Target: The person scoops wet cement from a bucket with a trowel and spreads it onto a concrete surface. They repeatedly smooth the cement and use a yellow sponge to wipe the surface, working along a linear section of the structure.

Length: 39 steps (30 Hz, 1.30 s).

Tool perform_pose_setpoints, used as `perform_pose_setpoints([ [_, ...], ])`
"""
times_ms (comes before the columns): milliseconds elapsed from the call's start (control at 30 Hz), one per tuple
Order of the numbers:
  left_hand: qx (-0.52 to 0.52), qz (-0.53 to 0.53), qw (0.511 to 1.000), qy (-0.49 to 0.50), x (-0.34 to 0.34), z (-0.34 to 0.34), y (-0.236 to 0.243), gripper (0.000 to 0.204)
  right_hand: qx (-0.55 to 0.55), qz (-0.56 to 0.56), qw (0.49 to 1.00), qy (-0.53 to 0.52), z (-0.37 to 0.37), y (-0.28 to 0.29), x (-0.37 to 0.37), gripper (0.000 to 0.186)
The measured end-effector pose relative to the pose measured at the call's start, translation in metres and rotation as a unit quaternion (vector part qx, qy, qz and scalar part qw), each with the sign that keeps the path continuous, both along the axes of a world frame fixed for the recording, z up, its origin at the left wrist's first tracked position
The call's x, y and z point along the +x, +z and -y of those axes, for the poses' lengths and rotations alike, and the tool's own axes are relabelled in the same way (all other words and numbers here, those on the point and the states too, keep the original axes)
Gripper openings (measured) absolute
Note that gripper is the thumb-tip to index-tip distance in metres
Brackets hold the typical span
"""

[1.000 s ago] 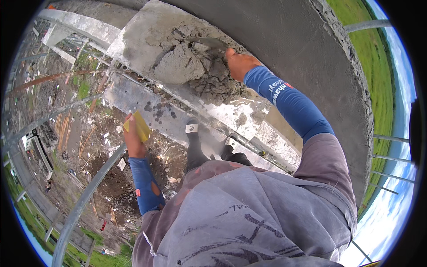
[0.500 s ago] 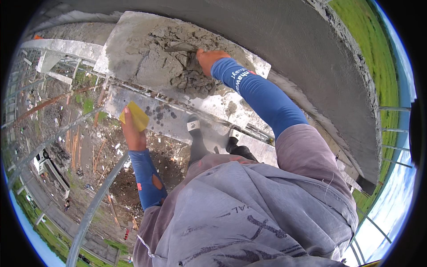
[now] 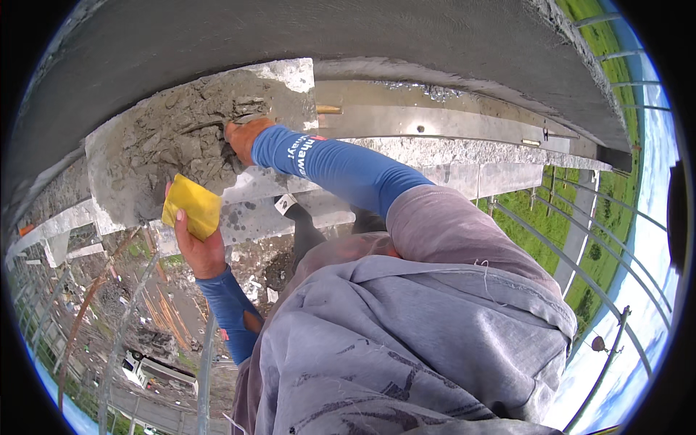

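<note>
My right hand point(image 3: 248, 141) is closed at the right side of a heap of wet grey mortar point(image 3: 156, 138). It grips a trowel point(image 3: 209, 127) whose mortar-smeared blade barely stands out from the heap. The mortar lies spread over a pale flat board point(image 3: 293, 75). Just in front of the board's near edge, my left hand point(image 3: 197, 250) holds a flat, squarish yellow pad point(image 3: 191, 206) upright. The thumb presses on its near face, while the other fingers are mostly hidden behind it.
A curved grey plastered wall point(image 3: 406, 29) rises beyond the board. My boots stand on a narrow plank point(image 3: 250, 215) splattered with mortar. Metal scaffold pipes point(image 3: 206, 362) border both sides. Far below lie debris-strewn ground and a white truck point(image 3: 156, 373). A wooden handle point(image 3: 328, 109) sticks out beside the board.
The view has turned, so the board sits further left. My left hand has brought the yellow pad up close to the mortar. My right hand remains at the heap with the trowel.
</note>
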<state>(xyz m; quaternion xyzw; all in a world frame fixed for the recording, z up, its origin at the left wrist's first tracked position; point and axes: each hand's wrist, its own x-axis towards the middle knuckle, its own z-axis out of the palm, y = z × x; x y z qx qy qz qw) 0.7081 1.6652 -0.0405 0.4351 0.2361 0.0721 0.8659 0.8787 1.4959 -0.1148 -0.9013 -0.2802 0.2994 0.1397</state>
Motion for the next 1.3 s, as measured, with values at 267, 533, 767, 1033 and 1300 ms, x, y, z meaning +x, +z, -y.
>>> perform_pose_setpoints([
  [267,0.207,0.085,0.943,-0.245,0.115,0.216,-0.009,0.085,0.553,-0.293,0.706,-0.332,0.21,0.053,-0.019,0.068],
  [533,0.302,-0.031,0.832,-0.464,0.115,0.292,-0.043,0.1,0.104,-0.136,0.923,-0.345,0.414,-0.138,0.031,0.073],
  [767,0.267,-0.145,0.859,-0.412,0.044,0.225,-0.042,0.061,-0.235,-0.019,0.969,-0.071,0.424,-0.328,0.035,0.082],
  [1033,0.236,-0.125,0.906,-0.329,0.015,0.209,-0.042,0.05,-0.137,-0.078,0.977,-0.141,0.435,-0.312,0.05,0.065],
  [1300,0.344,0.024,0.885,-0.313,0.112,0.245,-0.02,0.093,0.306,-0.018,0.943,-0.125,0.308,0.031,0.039,0.073],
])
